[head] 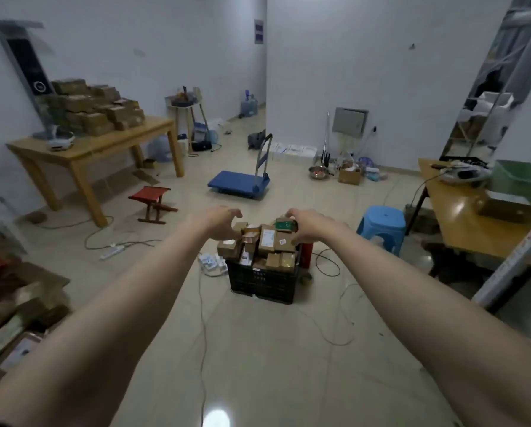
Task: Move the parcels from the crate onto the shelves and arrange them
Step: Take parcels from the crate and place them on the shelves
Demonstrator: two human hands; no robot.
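Both my hands reach the heaped crate (pixel 262 280): left hand (pixel 219 221) and right hand (pixel 309 224) curl around the parcels (pixel 265 241), grip uncertain; next, lift toward shelves.

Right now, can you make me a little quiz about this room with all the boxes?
1. True or false: the black crate on the floor is piled with parcels.
2. What colour is the plastic stool right of the crate? A red, B blue, C yellow.
3. Fill in: the blue trolley stands on the floor ____ the crate, towards the wall.

Key: 1 true. 2 B. 3 beyond. The left hand and right hand reach in front of the pile.
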